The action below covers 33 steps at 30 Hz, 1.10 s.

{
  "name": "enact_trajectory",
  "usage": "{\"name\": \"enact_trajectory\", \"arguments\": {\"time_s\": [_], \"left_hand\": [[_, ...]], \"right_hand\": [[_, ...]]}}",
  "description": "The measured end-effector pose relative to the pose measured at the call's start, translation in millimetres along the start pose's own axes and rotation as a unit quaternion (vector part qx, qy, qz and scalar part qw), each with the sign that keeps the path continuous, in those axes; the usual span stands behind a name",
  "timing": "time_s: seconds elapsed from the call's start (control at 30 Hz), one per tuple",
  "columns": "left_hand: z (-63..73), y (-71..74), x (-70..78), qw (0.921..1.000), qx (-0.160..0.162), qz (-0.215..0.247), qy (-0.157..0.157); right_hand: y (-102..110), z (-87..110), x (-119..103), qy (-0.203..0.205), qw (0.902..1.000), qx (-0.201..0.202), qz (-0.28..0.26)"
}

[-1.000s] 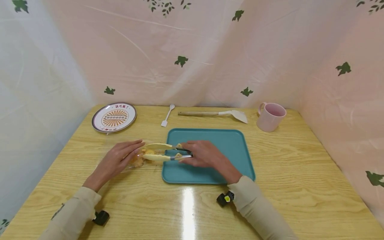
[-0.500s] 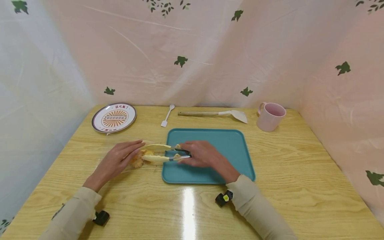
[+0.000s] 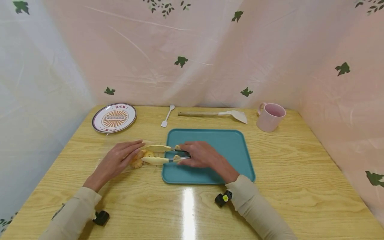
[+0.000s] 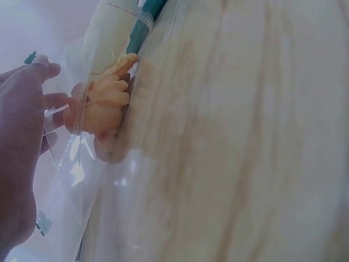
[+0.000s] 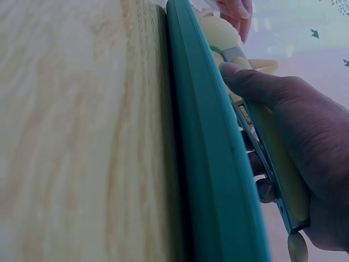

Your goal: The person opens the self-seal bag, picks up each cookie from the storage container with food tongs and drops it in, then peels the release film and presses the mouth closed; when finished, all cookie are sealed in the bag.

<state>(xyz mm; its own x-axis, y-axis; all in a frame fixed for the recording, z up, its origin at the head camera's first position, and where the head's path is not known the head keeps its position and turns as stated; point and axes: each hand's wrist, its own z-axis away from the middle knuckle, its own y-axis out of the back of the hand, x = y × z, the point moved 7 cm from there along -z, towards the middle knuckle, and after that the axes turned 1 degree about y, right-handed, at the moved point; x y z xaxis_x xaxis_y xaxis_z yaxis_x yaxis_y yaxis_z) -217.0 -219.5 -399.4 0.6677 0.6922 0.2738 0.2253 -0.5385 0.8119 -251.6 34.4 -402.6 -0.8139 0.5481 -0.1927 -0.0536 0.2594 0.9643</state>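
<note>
My right hand [image 3: 201, 154] grips a pair of tongs [image 3: 156, 160] with cream heads and metal arms, over the left part of a teal tray [image 3: 240, 156]. The tong heads are spread apart and point left, beside golden flower-shaped cookies [image 4: 102, 106]. Those cookies lie in a clear plastic bag [image 4: 82, 174] on the table. My left hand [image 3: 120, 156] is at the bag, its fingers appearing to pinch the clear film in the left wrist view. One tong head shows through the plastic there. The left thumb is hard to make out.
Along the back of the wooden table [image 3: 300, 186] are a patterned plate [image 3: 114, 117], a small white spoon-like utensil [image 3: 168, 116], a spatula [image 3: 213, 114] with a wooden handle, and a pink mug [image 3: 270, 117]. A pink fabric curtain [image 3: 210, 76] hangs behind.
The tong heads have shifted slightly toward the table's near edge, and more of the cookies shows between them. My left hand has stayed almost still.
</note>
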Motion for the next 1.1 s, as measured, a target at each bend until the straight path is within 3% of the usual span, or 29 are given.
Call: {"name": "enact_trajectory", "arguments": {"time_s": [0.43, 0.73, 1.1], "left_hand": [[0.0, 1.4, 1.2, 0.9999, 0.007, 0.001, -0.011], [0.1, -0.2, -0.2, 1.0, -0.004, 0.002, 0.006], [-0.7, -0.8, 0.3, 0.9998, 0.011, 0.003, -0.019]], "right_hand": [[9, 21.1, 13, -0.031, 0.9995, 0.012, -0.004], [24, 50.6, 22, -0.039, 0.9978, 0.053, 0.006], [39, 90.2, 36, -0.059, 0.9962, 0.064, 0.006]]}}
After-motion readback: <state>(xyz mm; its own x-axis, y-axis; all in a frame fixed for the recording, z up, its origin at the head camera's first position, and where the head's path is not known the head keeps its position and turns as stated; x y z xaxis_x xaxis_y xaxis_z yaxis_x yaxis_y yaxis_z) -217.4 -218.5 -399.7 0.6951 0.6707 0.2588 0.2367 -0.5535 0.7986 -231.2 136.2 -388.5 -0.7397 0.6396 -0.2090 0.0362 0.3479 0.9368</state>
